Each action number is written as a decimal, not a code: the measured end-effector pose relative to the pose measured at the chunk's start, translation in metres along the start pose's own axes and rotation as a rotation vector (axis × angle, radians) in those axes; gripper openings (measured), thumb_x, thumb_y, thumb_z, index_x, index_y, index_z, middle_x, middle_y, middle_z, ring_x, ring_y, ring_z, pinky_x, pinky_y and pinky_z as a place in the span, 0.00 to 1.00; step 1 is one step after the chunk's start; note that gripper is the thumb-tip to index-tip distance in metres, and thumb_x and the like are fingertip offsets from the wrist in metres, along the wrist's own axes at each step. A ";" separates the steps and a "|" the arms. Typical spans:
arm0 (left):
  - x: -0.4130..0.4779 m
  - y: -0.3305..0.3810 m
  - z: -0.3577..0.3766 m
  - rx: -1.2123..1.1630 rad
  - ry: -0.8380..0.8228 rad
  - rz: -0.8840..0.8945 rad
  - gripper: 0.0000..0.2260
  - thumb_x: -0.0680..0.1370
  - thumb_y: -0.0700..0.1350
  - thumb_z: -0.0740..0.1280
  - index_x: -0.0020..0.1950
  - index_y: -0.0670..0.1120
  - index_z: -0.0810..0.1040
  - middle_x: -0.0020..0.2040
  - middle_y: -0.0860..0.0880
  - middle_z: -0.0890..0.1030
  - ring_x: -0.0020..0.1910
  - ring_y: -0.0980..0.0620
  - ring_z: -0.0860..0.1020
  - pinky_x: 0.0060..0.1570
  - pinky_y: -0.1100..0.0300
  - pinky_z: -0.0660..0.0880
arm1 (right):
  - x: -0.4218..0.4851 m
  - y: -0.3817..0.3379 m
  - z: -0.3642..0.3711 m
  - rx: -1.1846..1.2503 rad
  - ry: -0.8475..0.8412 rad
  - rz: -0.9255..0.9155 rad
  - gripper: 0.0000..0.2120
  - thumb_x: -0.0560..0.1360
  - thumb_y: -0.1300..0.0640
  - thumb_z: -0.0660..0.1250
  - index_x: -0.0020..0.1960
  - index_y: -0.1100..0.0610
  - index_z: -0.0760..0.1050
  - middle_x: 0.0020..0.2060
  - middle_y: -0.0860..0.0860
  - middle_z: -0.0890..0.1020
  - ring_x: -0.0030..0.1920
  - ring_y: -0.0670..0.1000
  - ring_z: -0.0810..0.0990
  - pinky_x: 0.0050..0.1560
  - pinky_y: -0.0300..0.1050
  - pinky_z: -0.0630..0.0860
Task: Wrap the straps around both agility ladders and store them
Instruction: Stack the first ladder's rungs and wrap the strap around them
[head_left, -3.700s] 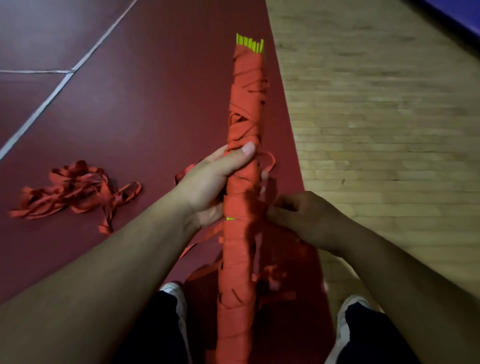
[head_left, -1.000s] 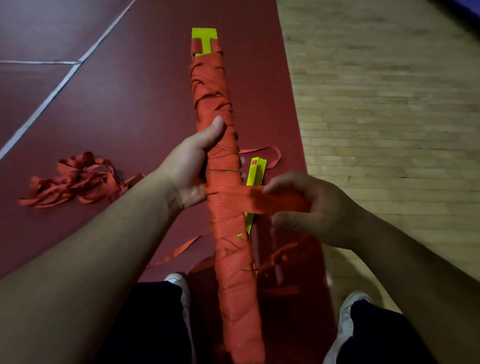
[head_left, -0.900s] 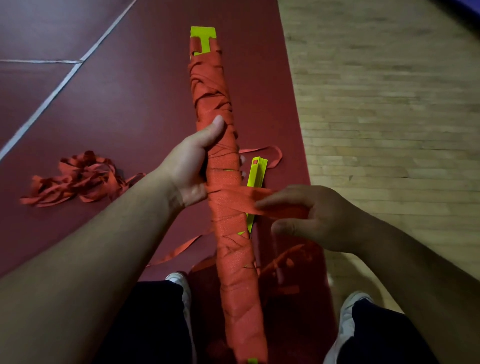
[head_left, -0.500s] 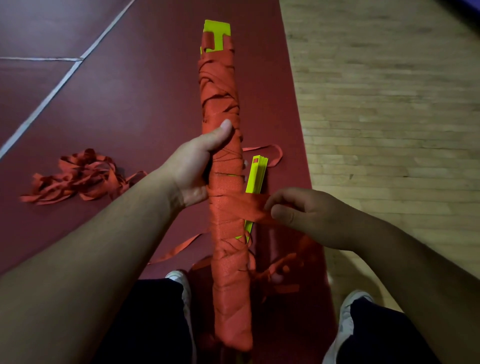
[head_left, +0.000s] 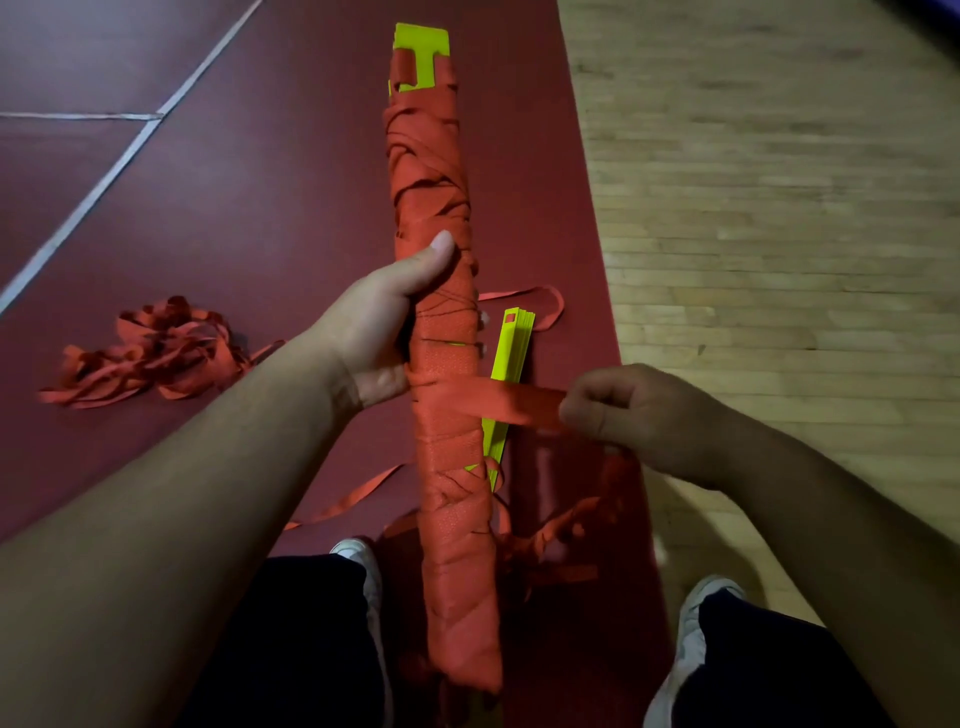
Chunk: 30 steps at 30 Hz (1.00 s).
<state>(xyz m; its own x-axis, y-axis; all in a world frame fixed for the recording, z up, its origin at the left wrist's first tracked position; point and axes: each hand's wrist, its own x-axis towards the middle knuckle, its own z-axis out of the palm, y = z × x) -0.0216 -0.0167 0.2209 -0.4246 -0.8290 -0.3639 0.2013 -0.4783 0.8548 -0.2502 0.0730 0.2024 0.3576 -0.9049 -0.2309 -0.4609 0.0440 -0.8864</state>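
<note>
Strap-wound ladder bundle (head_left: 447, 364), orange strap (head_left: 514, 405) taut rightward

Your view was dim, with a warm reddish cast. The wooden floor (head_left: 753, 208) on your right caught the most light and looked pale, while the dark red mat (head_left: 260, 208) on your left looked muted. Your left hand (head_left: 374, 332), gripping the wrapped ladder (head_left: 447, 519), was lit brighter than your right hand (head_left: 639, 415), which sat in shade; the strap (head_left: 514, 405) it pinched blurred softly there. Your trousers (head_left: 291, 649) at the bottom edge lay in near-black shadow. The wide lens bowed the floorboards toward the right edge. The loose strap pile (head_left: 150, 348) looked smeared.
</note>
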 end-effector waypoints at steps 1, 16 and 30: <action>0.000 0.000 0.000 -0.001 0.008 -0.004 0.13 0.75 0.57 0.67 0.49 0.47 0.77 0.38 0.47 0.78 0.40 0.48 0.79 0.48 0.50 0.79 | -0.002 0.000 -0.003 0.071 0.019 -0.004 0.17 0.75 0.41 0.69 0.37 0.53 0.78 0.32 0.50 0.77 0.34 0.48 0.75 0.40 0.44 0.71; -0.006 0.008 0.012 -0.187 -0.037 0.056 0.26 0.80 0.64 0.54 0.52 0.43 0.79 0.43 0.43 0.85 0.41 0.45 0.84 0.43 0.49 0.82 | 0.005 0.000 0.012 0.388 0.051 0.033 0.10 0.74 0.51 0.71 0.36 0.51 0.73 0.23 0.48 0.72 0.23 0.46 0.67 0.39 0.56 0.66; -0.007 -0.001 0.031 -0.458 -0.173 0.213 0.28 0.79 0.66 0.52 0.54 0.43 0.77 0.40 0.47 0.76 0.39 0.51 0.78 0.42 0.57 0.76 | 0.000 -0.012 0.051 0.702 -0.098 0.231 0.16 0.72 0.46 0.65 0.39 0.60 0.77 0.28 0.54 0.80 0.20 0.47 0.69 0.23 0.34 0.66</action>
<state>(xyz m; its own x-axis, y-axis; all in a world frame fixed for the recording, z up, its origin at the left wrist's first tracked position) -0.0461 -0.0016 0.2336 -0.4640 -0.8801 -0.1007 0.6469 -0.4143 0.6402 -0.2028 0.0942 0.1926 0.4006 -0.7992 -0.4480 0.0826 0.5185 -0.8511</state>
